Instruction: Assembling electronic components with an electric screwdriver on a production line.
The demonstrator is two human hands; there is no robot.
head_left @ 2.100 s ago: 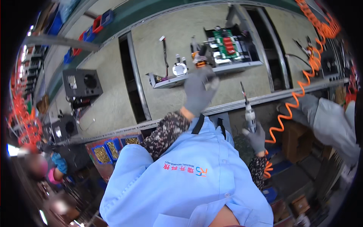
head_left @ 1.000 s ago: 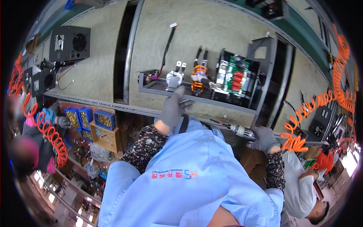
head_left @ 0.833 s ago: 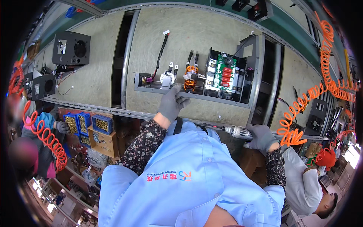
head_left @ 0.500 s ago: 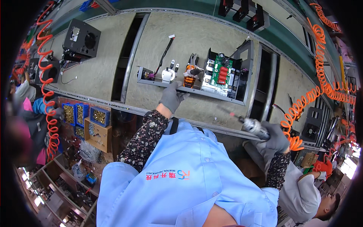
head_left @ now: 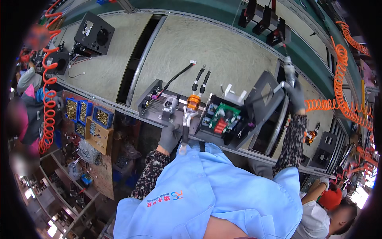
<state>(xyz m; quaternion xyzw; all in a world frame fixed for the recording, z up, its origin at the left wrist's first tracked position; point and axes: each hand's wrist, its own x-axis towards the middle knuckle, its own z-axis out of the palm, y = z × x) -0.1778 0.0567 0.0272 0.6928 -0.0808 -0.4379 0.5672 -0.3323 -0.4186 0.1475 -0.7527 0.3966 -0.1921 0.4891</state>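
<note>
A dark grey metal chassis (head_left: 153, 104) lies at the table's near edge, its floor plate turned up toward me. It carries a green circuit board (head_left: 227, 116), an orange copper-wound coil (head_left: 193, 102), a silver block (head_left: 170, 104) and black cables ending in ring lugs. My left hand (head_left: 170, 137), in a grey glove, is closed at the near edge of the chassis; its fingertips are partly hidden. Beyond the chassis on the right, my gloved right hand (head_left: 296, 97) is wrapped round a silver power screwdriver (head_left: 290, 71), its bit pointing away from me.
Orange coiled hoses (head_left: 338, 79) hang at the right, another (head_left: 49, 107) at the left. Blue bins (head_left: 102, 116) of brass fasteners stand lower left. Black parts (head_left: 262, 22) sit on the far green belt. Another chassis (head_left: 94, 34) rests at the left. Co-workers are on both sides.
The chassis has come toward me and turned, its inside now facing up. My left hand moved nearer with it. My right hand swung the screwdriver up and away to the far right.
</note>
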